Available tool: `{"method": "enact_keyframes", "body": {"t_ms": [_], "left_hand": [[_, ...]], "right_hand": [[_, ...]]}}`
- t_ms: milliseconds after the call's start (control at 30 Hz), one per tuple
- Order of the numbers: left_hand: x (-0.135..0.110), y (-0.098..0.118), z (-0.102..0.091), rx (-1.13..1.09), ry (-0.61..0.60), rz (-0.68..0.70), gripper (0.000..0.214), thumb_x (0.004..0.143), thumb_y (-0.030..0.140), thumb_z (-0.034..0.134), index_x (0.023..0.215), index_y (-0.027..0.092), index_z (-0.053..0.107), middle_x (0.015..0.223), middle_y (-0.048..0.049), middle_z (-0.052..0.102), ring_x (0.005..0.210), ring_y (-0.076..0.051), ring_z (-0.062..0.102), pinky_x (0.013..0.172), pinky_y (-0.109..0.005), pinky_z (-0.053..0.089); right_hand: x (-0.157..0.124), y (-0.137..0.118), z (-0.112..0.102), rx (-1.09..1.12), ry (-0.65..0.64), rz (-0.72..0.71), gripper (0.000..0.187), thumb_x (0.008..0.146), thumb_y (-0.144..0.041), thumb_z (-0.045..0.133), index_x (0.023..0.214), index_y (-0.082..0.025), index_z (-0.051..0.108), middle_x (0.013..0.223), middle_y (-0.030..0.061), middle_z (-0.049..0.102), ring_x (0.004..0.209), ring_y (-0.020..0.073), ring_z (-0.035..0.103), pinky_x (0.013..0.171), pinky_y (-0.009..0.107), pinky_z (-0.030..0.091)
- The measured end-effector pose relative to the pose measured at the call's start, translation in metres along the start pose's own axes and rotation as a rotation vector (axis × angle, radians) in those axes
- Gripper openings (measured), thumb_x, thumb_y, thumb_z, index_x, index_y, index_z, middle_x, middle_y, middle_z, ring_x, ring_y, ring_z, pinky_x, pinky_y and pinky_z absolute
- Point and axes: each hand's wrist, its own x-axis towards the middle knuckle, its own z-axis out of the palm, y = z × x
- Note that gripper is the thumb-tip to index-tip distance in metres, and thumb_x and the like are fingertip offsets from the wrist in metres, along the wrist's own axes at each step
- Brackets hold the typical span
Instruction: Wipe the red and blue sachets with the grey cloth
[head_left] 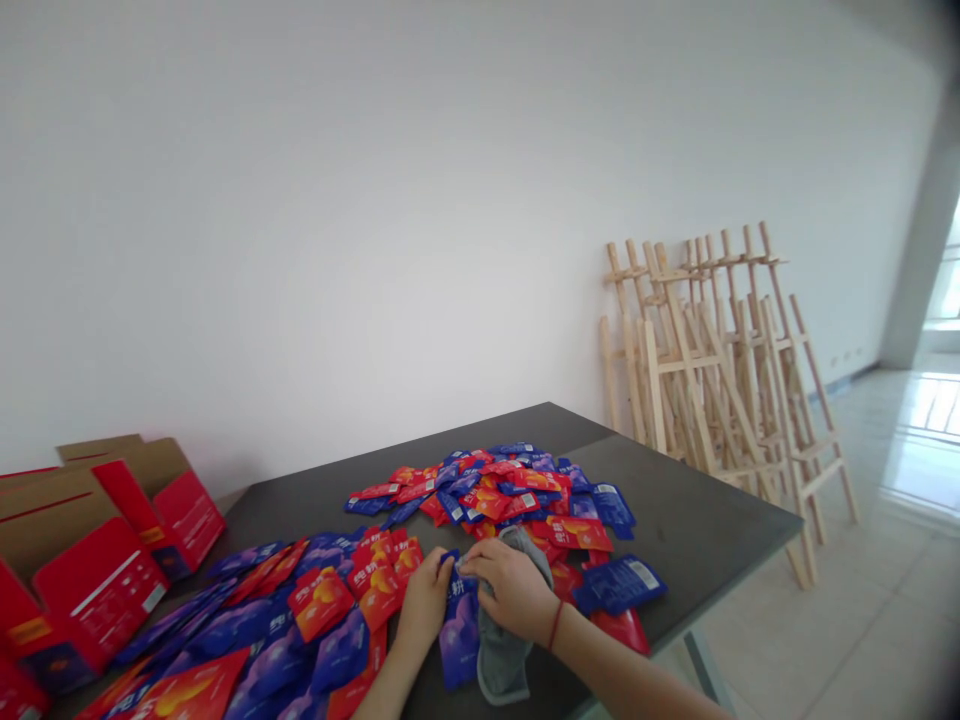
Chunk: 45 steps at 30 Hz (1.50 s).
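Wooden easels point(688, 364) stand beside a pale wall point(375, 250).

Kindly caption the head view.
Left hand holds a flat blue printed pouch; right hand, over gray cloth, touches its top.

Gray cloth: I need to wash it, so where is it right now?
In the head view, the gray cloth is low, just right of center, partly hidden by the right hand, immediately right of the blue packet.

Blue packet point(459, 640) beside grey cloth point(502, 655)
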Motion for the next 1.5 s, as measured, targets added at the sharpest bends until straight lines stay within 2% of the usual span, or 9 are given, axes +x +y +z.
{"method": "enact_keyframes", "body": {"t_ms": [133, 267, 333, 533, 867, 1067, 1267, 1367, 1500], "left_hand": [[-0.002, -0.009, 0.003, -0.002, -0.087, -0.095, 0.014, 0.085, 0.027, 0.045, 0.084, 0.021, 0.058, 0.076, 0.0001, 0.064, 0.077, -0.018, 0.064, 0.072, -0.029, 0.049], [-0.006, -0.018, -0.005, -0.036, -0.186, -0.237, 0.027, 0.084, 0.021, 0.046, 0.110, 0.016, 0.054, 0.076, 0.0018, 0.063, 0.056, -0.014, 0.061, 0.052, -0.026, 0.048], [-0.008, -0.021, -0.008, -0.051, -0.228, -0.295, 0.033, 0.081, 0.018, 0.050, 0.114, 0.016, 0.051, 0.074, 0.0040, 0.061, 0.047, -0.012, 0.057, 0.043, -0.024, 0.045], [-0.012, -0.023, -0.006, -0.080, -0.211, -0.347, 0.034, 0.079, 0.014, 0.056, 0.112, 0.021, 0.048, 0.074, 0.0082, 0.054, 0.046, -0.007, 0.052, 0.042, -0.019, 0.042], [-0.012, -0.020, -0.006, -0.075, -0.167, -0.371, 0.038, 0.081, 0.012, 0.052, 0.116, 0.023, 0.044, 0.077, 0.0073, 0.054, 0.052, -0.009, 0.057, 0.047, -0.020, 0.048], [-0.011, -0.018, -0.003, -0.076, -0.155, -0.373, 0.034, 0.081, 0.013, 0.055, 0.112, 0.022, 0.047, 0.077, 0.0076, 0.054, 0.047, -0.009, 0.055, 0.045, -0.022, 0.048], [-0.011, -0.020, -0.002, -0.069, -0.144, -0.358, 0.029, 0.083, 0.011, 0.050, 0.109, 0.022, 0.047, 0.076, 0.0078, 0.052, 0.047, -0.008, 0.054, 0.042, -0.020, 0.046], [-0.011, -0.022, -0.002, -0.052, -0.134, -0.356, 0.028, 0.082, 0.011, 0.052, 0.107, 0.022, 0.049, 0.077, 0.0077, 0.053, 0.046, -0.008, 0.054, 0.043, -0.020, 0.046], [-0.011, -0.022, -0.001, -0.034, -0.133, -0.346, 0.029, 0.082, 0.008, 0.049, 0.107, 0.022, 0.048, 0.078, 0.0070, 0.055, 0.050, -0.008, 0.056, 0.045, -0.018, 0.046]], "right_hand": [[-0.003, 0.003, 0.016, -0.089, -0.201, -0.021, 0.034, 0.081, -0.017, 0.055, 0.113, -0.020, 0.066, 0.116, 0.0065, 0.062, 0.109, 0.0209, 0.054, 0.096, 0.032, 0.042], [-0.004, 0.003, 0.023, -0.166, -0.245, 0.014, 0.031, 0.082, -0.021, 0.057, 0.112, -0.019, 0.066, 0.115, 0.0074, 0.062, 0.108, 0.0221, 0.054, 0.095, 0.032, 0.043], [-0.001, 0.003, 0.025, -0.207, -0.250, 0.043, 0.030, 0.083, -0.021, 0.058, 0.111, -0.018, 0.067, 0.113, 0.0082, 0.063, 0.107, 0.0229, 0.054, 0.093, 0.033, 0.044], [0.008, -0.001, 0.029, -0.295, -0.274, 0.053, 0.025, 0.083, -0.021, 0.058, 0.106, -0.014, 0.066, 0.112, 0.0108, 0.062, 0.103, 0.0236, 0.055, 0.087, 0.033, 0.047], [-0.021, 0.003, 0.011, -0.107, -0.361, -0.335, 0.040, 0.086, -0.022, 0.055, 0.125, -0.026, 0.060, 0.132, 0.0038, 0.056, 0.117, 0.0218, 0.050, 0.098, 0.035, 0.040], [-0.030, 0.008, -0.003, -0.081, -0.390, -0.245, 0.039, 0.082, -0.019, 0.056, 0.120, -0.026, 0.064, 0.128, 0.0027, 0.059, 0.113, 0.0219, 0.053, 0.097, 0.034, 0.041], [-0.007, -0.002, 0.011, -0.196, -0.339, -0.052, 0.035, 0.082, -0.019, 0.058, 0.116, -0.019, 0.064, 0.121, 0.0086, 0.061, 0.110, 0.0239, 0.053, 0.093, 0.035, 0.044], [0.002, -0.008, 0.018, -0.194, -0.354, -0.103, 0.036, 0.083, -0.020, 0.058, 0.118, -0.017, 0.063, 0.121, 0.0094, 0.062, 0.110, 0.0236, 0.053, 0.094, 0.035, 0.044], [-0.003, -0.011, 0.020, -0.109, -0.388, -0.288, 0.037, 0.085, -0.020, 0.055, 0.121, -0.018, 0.062, 0.125, 0.0063, 0.062, 0.114, 0.0219, 0.052, 0.100, 0.034, 0.039]]}}
